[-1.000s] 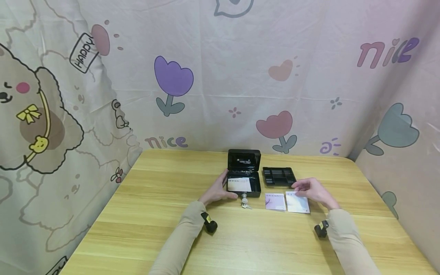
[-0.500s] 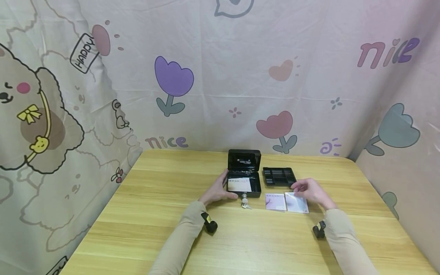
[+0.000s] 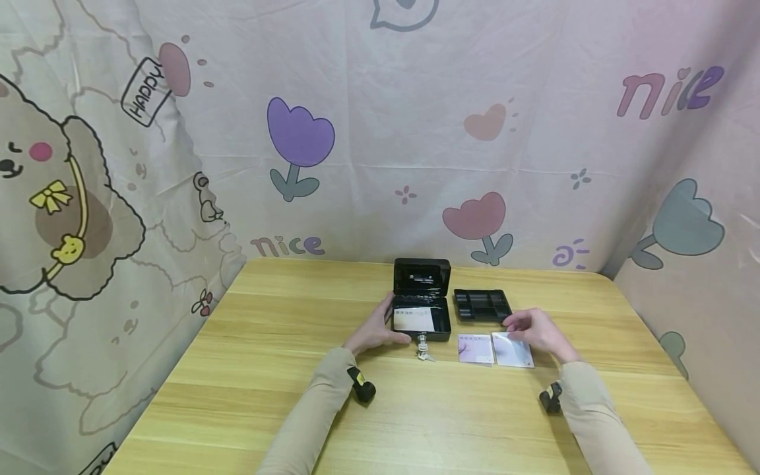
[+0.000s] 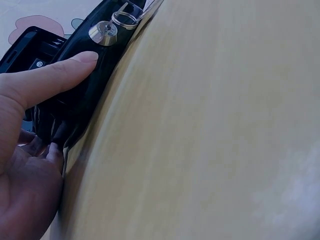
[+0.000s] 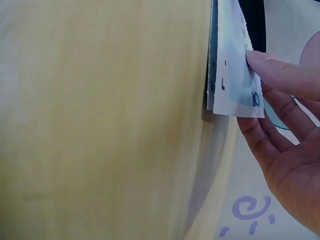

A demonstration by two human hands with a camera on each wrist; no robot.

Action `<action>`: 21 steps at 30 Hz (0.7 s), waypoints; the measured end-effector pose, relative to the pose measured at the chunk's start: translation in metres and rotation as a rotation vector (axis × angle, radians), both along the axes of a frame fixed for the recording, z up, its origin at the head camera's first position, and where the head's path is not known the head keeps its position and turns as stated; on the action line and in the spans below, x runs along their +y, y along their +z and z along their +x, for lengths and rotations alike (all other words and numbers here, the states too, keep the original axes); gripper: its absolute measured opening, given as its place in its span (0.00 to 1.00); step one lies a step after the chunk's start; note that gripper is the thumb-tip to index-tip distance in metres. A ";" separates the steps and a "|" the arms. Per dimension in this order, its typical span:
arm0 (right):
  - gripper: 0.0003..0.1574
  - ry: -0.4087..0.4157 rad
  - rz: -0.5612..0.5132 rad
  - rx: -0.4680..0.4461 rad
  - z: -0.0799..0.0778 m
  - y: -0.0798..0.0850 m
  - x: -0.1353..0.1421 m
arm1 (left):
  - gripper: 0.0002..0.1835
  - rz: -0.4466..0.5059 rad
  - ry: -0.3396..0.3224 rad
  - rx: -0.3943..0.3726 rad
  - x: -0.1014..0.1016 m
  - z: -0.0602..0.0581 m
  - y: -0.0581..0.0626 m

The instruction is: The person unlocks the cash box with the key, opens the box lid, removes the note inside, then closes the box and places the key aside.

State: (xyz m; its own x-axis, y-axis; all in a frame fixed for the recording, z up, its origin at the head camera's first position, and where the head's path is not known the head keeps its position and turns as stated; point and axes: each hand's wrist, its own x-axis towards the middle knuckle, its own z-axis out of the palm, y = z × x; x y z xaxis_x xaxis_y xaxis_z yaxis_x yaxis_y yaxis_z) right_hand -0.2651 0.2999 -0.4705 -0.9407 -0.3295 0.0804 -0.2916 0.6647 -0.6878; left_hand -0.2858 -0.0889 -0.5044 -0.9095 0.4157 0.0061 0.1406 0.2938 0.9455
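Note:
In the head view my left hand (image 3: 375,328) grips the left side of a black cash box (image 3: 439,335), thumb along its front and fingers round the side. The lid (image 3: 421,276) stands raised and a pale printed slip (image 3: 413,319) lies inside. Keys (image 3: 424,355) hang from the front lock (image 4: 103,33). My right hand (image 3: 539,330) pinches the upper right corner of a pale blue slip (image 3: 514,353) between thumb and fingers. In the right wrist view this slip bears "10", with its edge raised over another layer. A lilac slip (image 3: 475,348) lies just left of it.
A black compartment tray (image 3: 482,306) lies right of the box, just behind the slips. Under everything is a wooden table (image 3: 285,396), backed by a printed cloth (image 3: 380,132). Small black cameras sit on both wrists.
My right hand has shifted slightly left with the pale blue slip, mostly during the first half second. My left hand stays on the cash box.

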 end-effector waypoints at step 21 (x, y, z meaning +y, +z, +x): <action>0.16 -0.075 0.053 -0.026 0.002 0.001 -0.004 | 0.67 -0.014 -0.005 -0.007 -0.001 0.000 -0.001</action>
